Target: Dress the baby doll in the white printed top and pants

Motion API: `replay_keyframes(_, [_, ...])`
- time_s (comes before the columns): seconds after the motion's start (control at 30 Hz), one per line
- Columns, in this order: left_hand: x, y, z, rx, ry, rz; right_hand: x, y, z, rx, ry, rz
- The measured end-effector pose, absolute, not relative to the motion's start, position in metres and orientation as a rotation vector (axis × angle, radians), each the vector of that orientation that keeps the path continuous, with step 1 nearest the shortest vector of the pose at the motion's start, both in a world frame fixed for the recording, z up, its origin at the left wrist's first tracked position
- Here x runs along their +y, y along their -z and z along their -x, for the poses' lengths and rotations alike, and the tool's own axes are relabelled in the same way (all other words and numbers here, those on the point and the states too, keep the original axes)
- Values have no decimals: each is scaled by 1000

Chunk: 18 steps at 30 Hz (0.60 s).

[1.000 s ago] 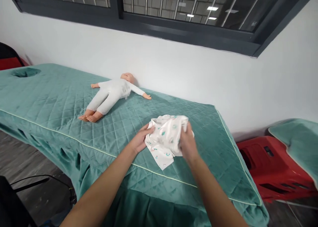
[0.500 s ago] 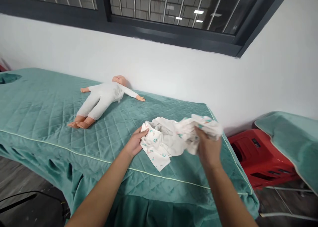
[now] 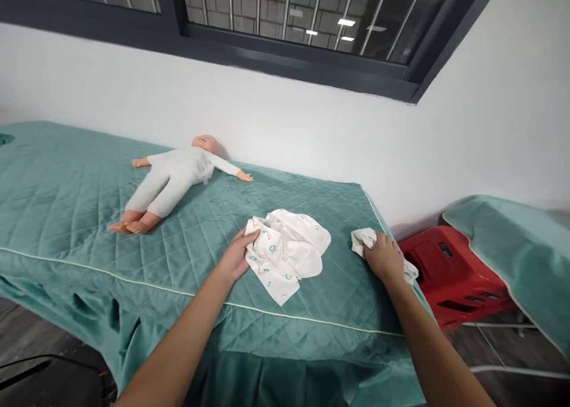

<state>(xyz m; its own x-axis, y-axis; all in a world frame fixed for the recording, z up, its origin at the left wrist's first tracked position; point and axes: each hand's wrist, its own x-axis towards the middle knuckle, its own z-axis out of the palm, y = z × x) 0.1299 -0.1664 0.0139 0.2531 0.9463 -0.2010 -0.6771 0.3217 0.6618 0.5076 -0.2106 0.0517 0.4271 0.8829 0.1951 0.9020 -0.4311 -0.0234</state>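
My left hand (image 3: 237, 254) pinches the left edge of a crumpled white cloth garment (image 3: 289, 246) with a small green and pink print, which lies on the green quilted bed cover (image 3: 320, 312). Its exact kind does not show. Over at the bed's right edge, my right hand (image 3: 385, 257) is closed on a second bunched white printed cloth (image 3: 363, 239), mostly hidden under the palm. A baby doll (image 3: 173, 175) in white clothing lies on its back further off to the left, its arms spread, touched by neither hand.
A red plastic stool (image 3: 454, 276) stands beyond the bed's right end, partly under another green cover (image 3: 503, 240). Behind the bed rises a white wall (image 3: 303, 128) with a dark-framed window (image 3: 294, 50). A black cable (image 3: 53, 357) runs at the lower left.
My right hand has moved right and down with the bunched cloth, away from the other garment, to the bed's right edge. My left hand keeps its hold. The view has shifted slightly right.
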Motion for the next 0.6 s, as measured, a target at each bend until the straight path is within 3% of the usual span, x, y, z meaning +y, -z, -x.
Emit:
replay_keyframes(0.23, [-166,-14,-130,636,-1165,-516,-219,-32,-514,-1605,239,2444])
replay_keyframes(0.4, [-166,-11,-130,634,-1168,-531,-230,-27,-509,-1598,434,2249])
replay_keyframes(0.6, [-150,-21,-126,703,-1167,-603,-224,-61,-496,-1738,397,2012])
